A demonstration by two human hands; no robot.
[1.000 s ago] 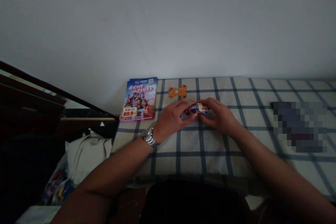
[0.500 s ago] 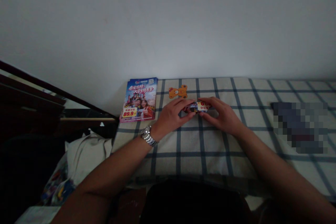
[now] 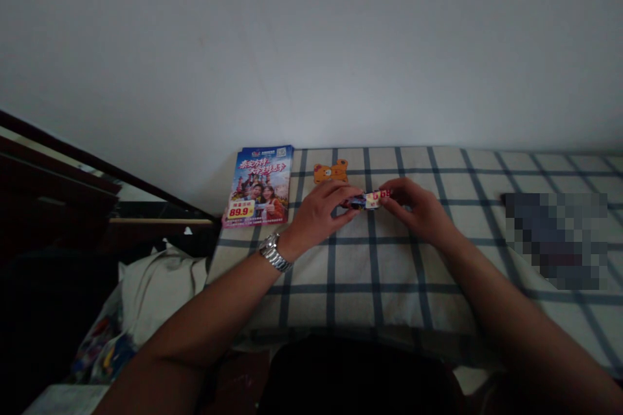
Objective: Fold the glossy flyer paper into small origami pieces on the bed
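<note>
A narrow folded strip of colourful printed paper (image 3: 368,199) lies low over the checked cloth (image 3: 389,272). My left hand (image 3: 318,214), with a metal watch at the wrist, pinches its left end. My right hand (image 3: 421,211) pinches its right end with closed fingers. Both hands rest on the cloth near its far edge.
A stack of colourful flyers (image 3: 257,185) lies at the cloth's far left corner, with an orange bear cutout (image 3: 331,172) beside it. A blurred dark patch (image 3: 557,240) sits at right. A white wall rises behind; pale fabric (image 3: 156,285) and dark furniture lie at left.
The folded paper has become narrower between my fingers. My right hand's fingers have drawn in from lying over the paper to pinching its right end.
</note>
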